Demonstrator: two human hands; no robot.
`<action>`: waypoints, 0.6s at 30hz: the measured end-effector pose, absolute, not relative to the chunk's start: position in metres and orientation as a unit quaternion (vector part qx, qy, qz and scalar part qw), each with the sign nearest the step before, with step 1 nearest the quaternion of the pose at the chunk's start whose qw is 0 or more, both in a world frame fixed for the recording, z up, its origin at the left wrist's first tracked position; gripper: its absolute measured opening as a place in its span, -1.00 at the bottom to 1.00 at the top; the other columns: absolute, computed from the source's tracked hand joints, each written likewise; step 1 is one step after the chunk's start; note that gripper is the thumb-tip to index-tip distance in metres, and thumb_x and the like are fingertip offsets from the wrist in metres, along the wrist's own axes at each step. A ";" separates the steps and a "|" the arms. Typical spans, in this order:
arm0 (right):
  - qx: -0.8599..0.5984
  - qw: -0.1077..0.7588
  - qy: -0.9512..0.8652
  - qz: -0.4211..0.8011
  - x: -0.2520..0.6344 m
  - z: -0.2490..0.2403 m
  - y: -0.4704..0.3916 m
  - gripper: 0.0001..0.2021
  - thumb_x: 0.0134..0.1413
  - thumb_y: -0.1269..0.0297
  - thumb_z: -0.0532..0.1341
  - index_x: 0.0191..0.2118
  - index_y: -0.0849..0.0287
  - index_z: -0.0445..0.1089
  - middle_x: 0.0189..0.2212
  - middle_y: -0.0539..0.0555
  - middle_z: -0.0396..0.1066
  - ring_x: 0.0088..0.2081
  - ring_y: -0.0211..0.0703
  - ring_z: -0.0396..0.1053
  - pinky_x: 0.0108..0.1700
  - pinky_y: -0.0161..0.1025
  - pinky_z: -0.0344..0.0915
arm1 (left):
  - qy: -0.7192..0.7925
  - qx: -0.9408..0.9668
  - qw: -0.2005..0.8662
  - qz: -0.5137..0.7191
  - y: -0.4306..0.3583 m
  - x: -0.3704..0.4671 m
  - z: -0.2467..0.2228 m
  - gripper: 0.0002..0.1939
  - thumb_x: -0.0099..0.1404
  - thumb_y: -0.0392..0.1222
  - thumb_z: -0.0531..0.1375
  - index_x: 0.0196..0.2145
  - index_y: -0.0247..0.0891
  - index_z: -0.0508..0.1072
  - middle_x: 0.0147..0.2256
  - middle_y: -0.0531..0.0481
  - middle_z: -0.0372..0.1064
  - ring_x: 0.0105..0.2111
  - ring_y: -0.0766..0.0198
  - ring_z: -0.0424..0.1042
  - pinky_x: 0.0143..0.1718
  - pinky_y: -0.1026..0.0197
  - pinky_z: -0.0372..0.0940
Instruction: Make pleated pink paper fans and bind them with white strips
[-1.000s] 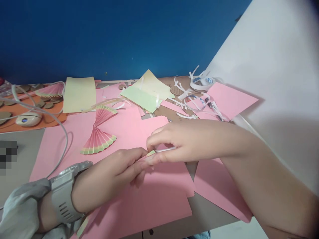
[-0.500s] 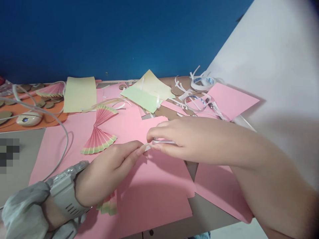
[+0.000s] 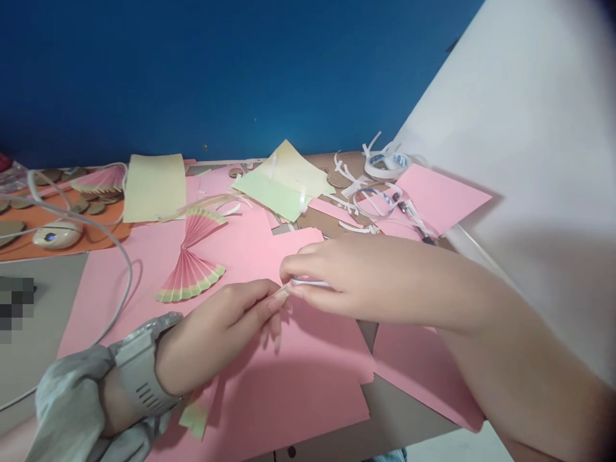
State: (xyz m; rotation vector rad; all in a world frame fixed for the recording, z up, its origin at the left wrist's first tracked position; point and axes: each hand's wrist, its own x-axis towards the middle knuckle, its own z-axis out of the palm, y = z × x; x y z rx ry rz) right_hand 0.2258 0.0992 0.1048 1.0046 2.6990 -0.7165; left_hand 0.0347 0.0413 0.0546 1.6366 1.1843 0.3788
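Note:
Over the pink sheets my left hand (image 3: 240, 317), wearing a grey watch, pinches the tip of a small white tape strip (image 3: 283, 292) between thumb and forefinger. Against it, my right hand (image 3: 337, 273) is closed around what looks like a roll of white tape (image 3: 310, 282), mostly covered by the fingers. The two sets of fingertips almost touch. A pleated pink fan with a green-yellow edge (image 3: 192, 276) lies spread just beyond my left hand. Below my left wrist pokes out the green end of another folded paper piece (image 3: 195, 417); whether my hand holds it is hidden.
Large pink paper (image 3: 308, 391) covers the desk. Farther back lie yellow-green sheets (image 3: 283, 183), tape rolls (image 3: 385, 168), white strips, and a pen-like tool (image 3: 411, 215). At left, a glue gun (image 3: 58, 234) with a looping cable (image 3: 126, 282) rests on orange paper near cardboard discs.
My left wrist has shifted slightly right and its lower fingers have uncurled downward. The folded paper under it has tilted and slid left. Both hands keep their pinch close together.

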 end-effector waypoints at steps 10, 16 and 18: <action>0.371 0.024 0.915 -0.157 0.223 0.077 0.098 -0.58 0.20 0.19 0.00 0.18 -0.03 0.08 0.05 0.07 0.28 -0.26 -0.09 0.41 -0.52 -0.30 0.16 | 0.574 0.664 0.437 0.198 0.042 0.032 0.034 -0.73 0.37 -0.07 -0.10 -0.35 -0.20 0.30 -0.55 0.14 0.19 -0.54 0.31 0.18 -0.47 0.25 0.08; 0.339 -0.026 0.920 -0.194 0.233 0.076 0.096 -0.57 0.20 0.20 0.03 0.18 0.08 0.09 0.17 0.15 0.11 0.07 -0.01 0.23 -0.07 -0.12 0.30 | 0.554 0.621 0.505 0.228 0.040 0.031 0.025 -0.67 0.40 -0.03 -0.18 -0.43 -0.19 0.17 -0.60 0.11 0.35 -0.54 0.28 0.28 -0.35 0.21 0.16; 0.347 -0.054 0.919 -0.180 0.239 0.078 0.090 -0.59 0.18 0.19 0.07 0.14 0.10 0.15 0.15 0.15 0.14 0.13 0.01 0.14 0.07 -0.06 0.19 | 0.554 0.614 0.516 0.223 0.039 0.032 0.024 -0.67 0.40 0.00 -0.19 -0.41 -0.19 0.17 -0.59 0.10 0.37 -0.57 0.29 0.27 -0.41 0.22 0.16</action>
